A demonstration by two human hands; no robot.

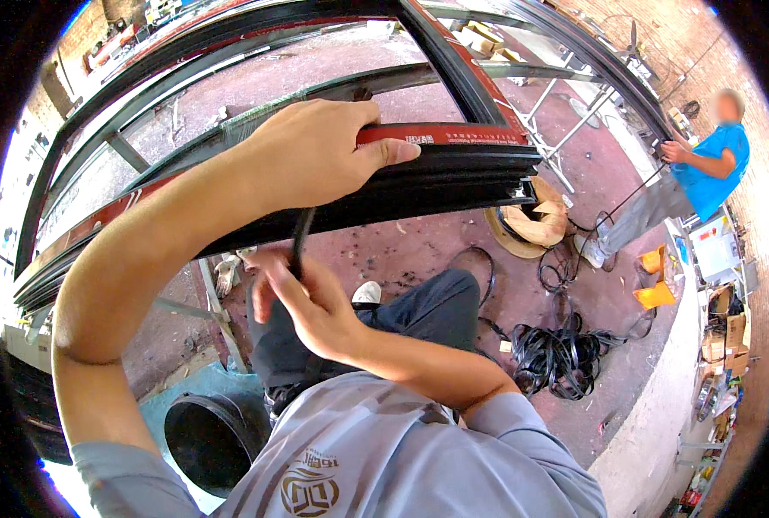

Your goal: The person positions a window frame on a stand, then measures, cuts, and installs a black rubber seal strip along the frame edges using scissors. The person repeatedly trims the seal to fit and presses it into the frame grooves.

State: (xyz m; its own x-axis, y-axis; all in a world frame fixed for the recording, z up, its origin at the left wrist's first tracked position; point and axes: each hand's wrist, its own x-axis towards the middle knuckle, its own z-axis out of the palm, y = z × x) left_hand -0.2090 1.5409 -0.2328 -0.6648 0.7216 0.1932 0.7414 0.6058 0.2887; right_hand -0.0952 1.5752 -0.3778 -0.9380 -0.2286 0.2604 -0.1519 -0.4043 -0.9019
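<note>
Head view: the left hand [315, 151] is wrapping over the black frame's [453, 177] near edge, while the right hand [319, 315], lying nearer, is pinching a black strip [302, 237] whose long axis is running crosswise toward that edge.

And the left arm [99, 337] is bowed wide, elbow bent hard, forearm angling up to the right! The left hand [315, 155] lies back-up across the near edge of the frame [475, 164], thumb [397, 152] pointing right, the other fingers mostly hidden. The right arm [427, 367] crosses the body, elbow bent; below that edge, the right hand [319, 311] curls its fingers, slightly blurred.
</note>
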